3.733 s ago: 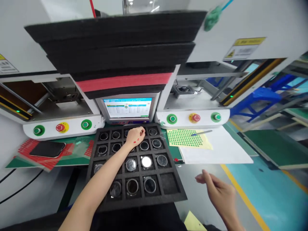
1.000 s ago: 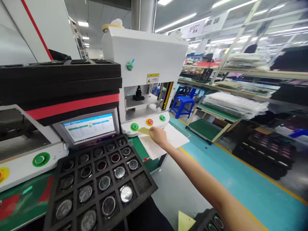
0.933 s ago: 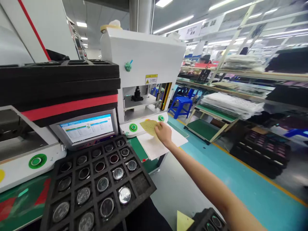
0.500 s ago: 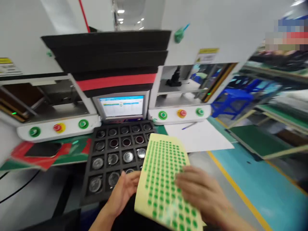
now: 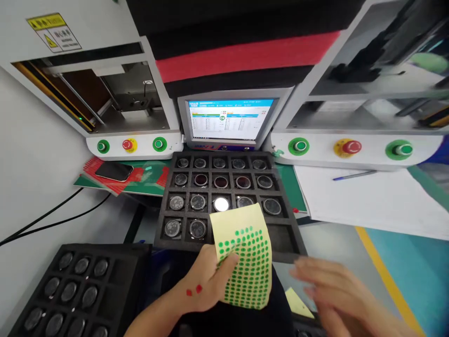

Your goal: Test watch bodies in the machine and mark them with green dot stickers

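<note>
Sticker sheet [image 5: 247, 262] pinched upright in left hand [image 5: 206, 281], thumb over front.

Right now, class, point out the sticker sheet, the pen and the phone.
sticker sheet [image 5: 245, 262], head view, middle of its green-dotted area
pen [image 5: 354, 175], head view, mid-barrel
phone [image 5: 114, 171], head view, centre of its dark face

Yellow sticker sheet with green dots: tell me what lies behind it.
The yellow sticker sheet with green dots, held by the left hand, covers part of the black foam tray of round parts; any parts in the covered cells are hidden.
</note>
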The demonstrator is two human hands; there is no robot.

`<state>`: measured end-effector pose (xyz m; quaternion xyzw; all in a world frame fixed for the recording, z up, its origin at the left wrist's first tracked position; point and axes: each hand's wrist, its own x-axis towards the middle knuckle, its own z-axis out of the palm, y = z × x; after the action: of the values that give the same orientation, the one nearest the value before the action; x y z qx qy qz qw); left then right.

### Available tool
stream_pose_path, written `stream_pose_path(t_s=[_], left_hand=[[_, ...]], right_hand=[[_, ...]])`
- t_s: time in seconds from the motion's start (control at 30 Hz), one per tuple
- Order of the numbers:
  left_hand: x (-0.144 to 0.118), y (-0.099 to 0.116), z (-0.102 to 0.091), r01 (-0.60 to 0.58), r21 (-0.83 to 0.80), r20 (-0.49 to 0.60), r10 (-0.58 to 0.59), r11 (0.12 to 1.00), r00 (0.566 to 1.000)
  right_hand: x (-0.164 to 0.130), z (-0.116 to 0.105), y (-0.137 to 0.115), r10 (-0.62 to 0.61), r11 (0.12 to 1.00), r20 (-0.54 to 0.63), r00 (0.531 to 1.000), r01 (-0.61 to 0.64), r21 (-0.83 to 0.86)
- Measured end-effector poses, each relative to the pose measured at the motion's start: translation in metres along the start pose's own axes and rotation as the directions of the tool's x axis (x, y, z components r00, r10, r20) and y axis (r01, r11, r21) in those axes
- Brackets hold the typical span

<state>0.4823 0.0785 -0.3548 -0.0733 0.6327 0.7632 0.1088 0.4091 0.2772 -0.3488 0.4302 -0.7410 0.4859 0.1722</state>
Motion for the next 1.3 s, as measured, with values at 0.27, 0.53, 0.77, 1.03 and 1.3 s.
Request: stream_pose_path(t_s=[0.27,0.53,0.77,1.03,1.3], left_hand=[[-0.01,0.007,0.002,-0.275,0.405,0.093,0.26,0.872,0.961],[-0.018,0.003,-0.003,-0.249,0.537,-0.054,0.327,0.806,0.943],[-0.02,0.002,-0.004,-0.13,0.483,-0.147,0.227,0.866,0.963],[-0.023,0.007,-0.009,-0.031,0.383,-0.23,0.128,0.923,0.965],[-0.021,-0.007,-0.029,-0.01,0.268,-0.167,0.056,0.963,0.984]], right_hand=[[0.013,0.046,-0.005,-0.044,0.994,0.064,0.997,0.05,-0.097],[0.004,0.047,-0.006,-0.099,0.99,0.214,0.972,0.118,-0.081],[0.001,0.054,-0.011,-0.099,0.984,0.205,0.974,0.126,-0.124],[0.01,0.063,-0.011,-0.091,0.989,0.221,0.971,0.114,-0.09],[0.024,0.074,0.001,-0.044,0.998,0.239,0.97,0.053,-0.032]])
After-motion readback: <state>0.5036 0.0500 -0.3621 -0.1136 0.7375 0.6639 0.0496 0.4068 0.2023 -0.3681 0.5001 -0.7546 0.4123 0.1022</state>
